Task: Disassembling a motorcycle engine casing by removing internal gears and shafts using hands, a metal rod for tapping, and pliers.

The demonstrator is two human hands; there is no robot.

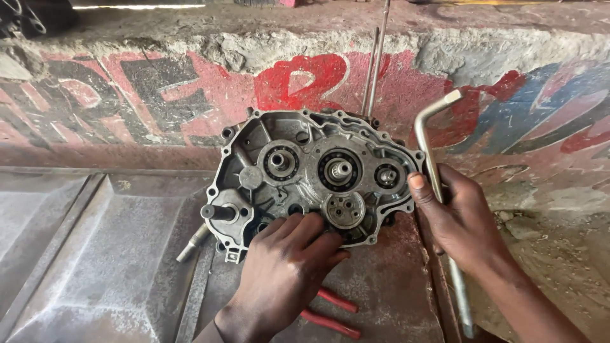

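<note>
Head view: engine crankcase [314, 174] stands upright against the painted wall [114, 95]. Your left hand [286, 267] presses loosely spread fingers on its lower face; your right hand [460, 222] grips the bent metal wrench [432, 152], shaft near-vertical, just right of the case.

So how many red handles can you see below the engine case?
2: both red handles lie on the metal sheet below the engine case, beside the left hand; their tool's head is hidden.
</note>
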